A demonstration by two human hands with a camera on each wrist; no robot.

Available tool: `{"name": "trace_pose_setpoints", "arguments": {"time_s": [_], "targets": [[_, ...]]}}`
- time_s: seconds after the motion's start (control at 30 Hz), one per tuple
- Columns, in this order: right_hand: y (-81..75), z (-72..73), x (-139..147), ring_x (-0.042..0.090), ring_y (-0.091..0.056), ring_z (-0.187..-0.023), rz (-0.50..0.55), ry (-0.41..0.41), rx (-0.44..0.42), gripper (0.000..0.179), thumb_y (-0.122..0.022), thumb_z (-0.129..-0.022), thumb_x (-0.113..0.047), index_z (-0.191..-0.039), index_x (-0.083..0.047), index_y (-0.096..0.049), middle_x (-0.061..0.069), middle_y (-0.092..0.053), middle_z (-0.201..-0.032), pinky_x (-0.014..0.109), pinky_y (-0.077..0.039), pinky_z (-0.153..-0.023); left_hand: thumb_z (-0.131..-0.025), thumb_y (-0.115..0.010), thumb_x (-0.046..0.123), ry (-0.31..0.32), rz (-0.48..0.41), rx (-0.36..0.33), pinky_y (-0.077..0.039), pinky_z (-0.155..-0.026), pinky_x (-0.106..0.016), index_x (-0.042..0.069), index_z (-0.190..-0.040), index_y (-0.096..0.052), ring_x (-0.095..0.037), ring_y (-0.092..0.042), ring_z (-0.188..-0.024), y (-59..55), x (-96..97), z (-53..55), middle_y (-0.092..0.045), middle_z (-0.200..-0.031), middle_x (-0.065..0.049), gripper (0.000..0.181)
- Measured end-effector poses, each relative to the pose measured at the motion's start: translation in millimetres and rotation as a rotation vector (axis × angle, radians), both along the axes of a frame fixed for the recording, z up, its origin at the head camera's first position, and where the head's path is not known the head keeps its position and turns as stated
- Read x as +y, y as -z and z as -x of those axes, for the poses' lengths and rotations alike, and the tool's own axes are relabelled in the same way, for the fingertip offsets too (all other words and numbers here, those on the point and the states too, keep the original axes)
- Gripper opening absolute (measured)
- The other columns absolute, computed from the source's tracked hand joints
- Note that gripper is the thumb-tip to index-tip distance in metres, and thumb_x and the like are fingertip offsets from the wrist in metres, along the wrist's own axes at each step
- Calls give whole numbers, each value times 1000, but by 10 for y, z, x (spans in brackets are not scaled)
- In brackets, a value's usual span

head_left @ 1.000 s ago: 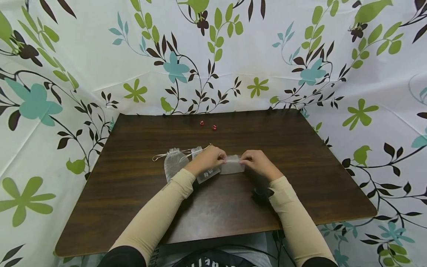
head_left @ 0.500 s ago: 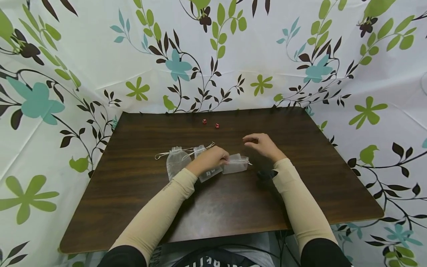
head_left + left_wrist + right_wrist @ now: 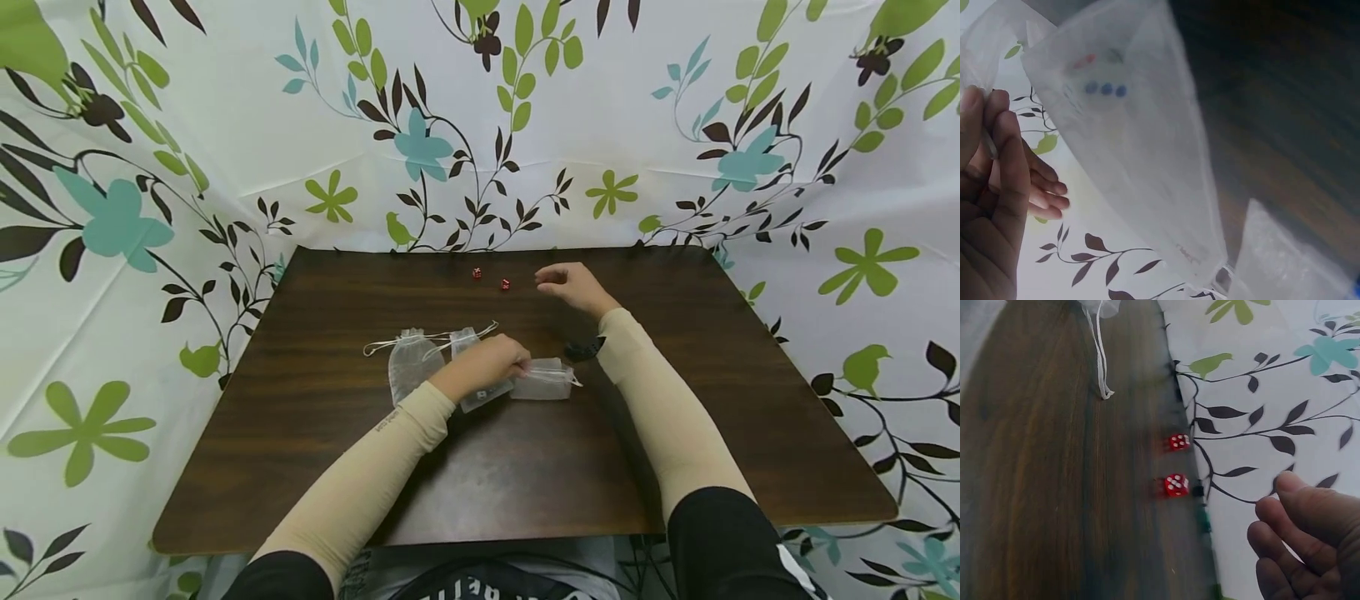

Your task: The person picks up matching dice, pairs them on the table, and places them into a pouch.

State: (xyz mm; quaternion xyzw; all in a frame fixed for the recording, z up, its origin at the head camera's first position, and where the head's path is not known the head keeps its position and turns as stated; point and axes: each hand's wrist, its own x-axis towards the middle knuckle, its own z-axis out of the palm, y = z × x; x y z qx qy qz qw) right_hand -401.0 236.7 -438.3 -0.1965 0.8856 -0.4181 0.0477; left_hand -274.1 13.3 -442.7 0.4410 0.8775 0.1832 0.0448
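Note:
My left hand (image 3: 487,367) pinches the gathered mouth of a small sheer white drawstring bag (image 3: 542,390), its cord ends trailing right. A second sheer drawstring bag (image 3: 1129,137) lies partly under that hand; red and blue dots show through its far end in the left wrist view. Further left is a third sheer bag (image 3: 411,367). My right hand (image 3: 579,287) is over the back of the table, fingers loosely bent and holding nothing. To its left are two red dice with white pips, one die (image 3: 1176,485) nearer the hand and another die (image 3: 1179,442) beyond.
The dark wood table (image 3: 525,483) ends at the back against a white cloth (image 3: 247,100) printed with leaves and birds. White cords (image 3: 382,346) stretch across the mouths of the two left bags.
My right hand has let go of the right bag and moved up and back, close to the dice. My left hand stays at the bag's mouth. The view has shifted slightly.

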Motion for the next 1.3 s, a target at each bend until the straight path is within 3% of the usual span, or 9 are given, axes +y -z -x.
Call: {"name": "trace_pose_setpoints", "arguments": {"time_s": [0.1,0.3,0.53,0.67,0.8,1.0,1.3], "targets": [[67,131,-98,27,-61,-107,2,-18,4,32,-67,-92,-16,-122,-4,-64,14,-65,-119,45,-48,-92,-90,-68,16,-11,-5,3,-48,-66,-19,13,-83,-70,-5,-60,-71,13,-14,12,-68,-81,5,8],[254,347,-349,29,-60,-111,-103,-60,27,36,-68,-91,-14,-124,-1,-62,15,-65,-120,44,-47,-93,-89,-68,15,-21,-31,-1,-47,-66,-19,14,-82,-69,-4,-58,-71,47,-50,5,-67,-79,7,7],[377,467,-556,33,-56,-117,-254,-127,84,41,-67,-91,-13,-130,-4,-59,15,-55,-134,45,-46,-96,-88,-69,16,12,-30,20,-47,-68,-20,14,-83,-70,-4,-60,-74,32,-33,-13,-67,-80,7,6],[428,517,-618,34,-55,-117,-277,-108,108,42,-66,-92,-12,-132,-3,-57,17,-49,-137,44,-45,-98,-88,-69,17,28,-21,17,-48,-70,-18,13,-87,-72,-5,-62,-78,31,-22,-3,-68,-85,6,5],[488,579,-662,33,-56,-116,-279,-101,125,37,-65,-93,-12,-128,-3,-61,16,-53,-133,43,-45,-98,-88,-70,16,21,-18,7,-48,-71,-17,13,-89,-73,-5,-63,-79,47,-29,19,-70,-87,5,5],[492,573,-700,29,-60,-107,-223,-71,153,27,-68,-90,-9,-116,-3,-66,13,-61,-118,41,-47,-92,-88,-69,18,23,-7,24,-48,-70,-15,16,-90,-73,-3,-63,-79,48,-19,2,-70,-87,7,5],[489,511,-803,24,-63,-90,-230,-62,162,9,-69,-89,-8,-97,-5,-67,10,-67,-96,38,-50,-82,-89,-68,20,8,-5,15,-47,-71,-14,17,-90,-73,-2,-63,-79,67,-21,-21,-70,-88,8,6]]}}
